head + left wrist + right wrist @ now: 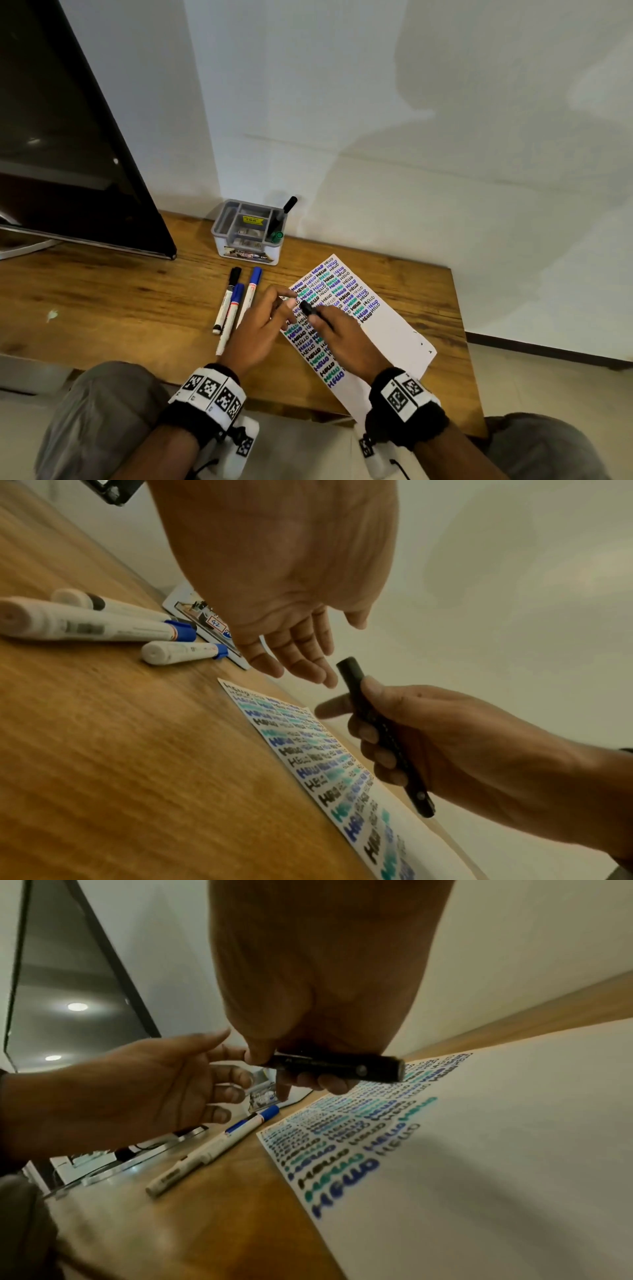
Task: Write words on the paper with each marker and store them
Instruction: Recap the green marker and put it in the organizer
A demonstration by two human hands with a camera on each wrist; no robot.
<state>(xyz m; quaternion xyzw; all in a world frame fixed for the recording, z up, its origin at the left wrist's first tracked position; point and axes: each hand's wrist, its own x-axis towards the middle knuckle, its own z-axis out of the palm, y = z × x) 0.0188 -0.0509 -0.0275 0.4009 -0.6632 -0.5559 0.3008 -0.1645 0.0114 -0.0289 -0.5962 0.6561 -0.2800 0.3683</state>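
Gripping the black marker [383, 731] over the paper [394, 329], your right hand [346, 337] curls its fingers [368, 733] round it; your left hand [260, 329] hovers beside, fingers loosely spread.

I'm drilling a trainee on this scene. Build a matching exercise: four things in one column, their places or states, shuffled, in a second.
1. black marker
2. green-capped marker
3. left hand
4. paper

A. standing in the organizer
B. open, holding nothing
C. gripped in the right hand
D. flat on the table, covered in HELLO

Pairs: 1-C, 2-A, 3-B, 4-D
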